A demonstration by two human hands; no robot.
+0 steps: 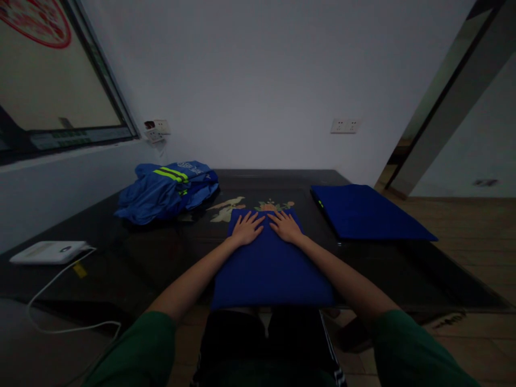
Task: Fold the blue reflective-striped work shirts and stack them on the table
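Observation:
A folded blue garment (270, 269) lies flat on the dark table (161, 252) right in front of me. My left hand (246, 228) rests palm down on its far edge, fingers spread. Beside it my right hand (287, 226) lies flat on the same far edge, fingers apart. The two hands almost touch. Neither hand grips anything.
A crumpled pile of blue garments with yellow-green stripes (167, 189) sits at the back left. A flat stack of folded blue cloth (365, 210) lies at the right. A white device (48, 251) with a white cable (60, 301) is at the left edge.

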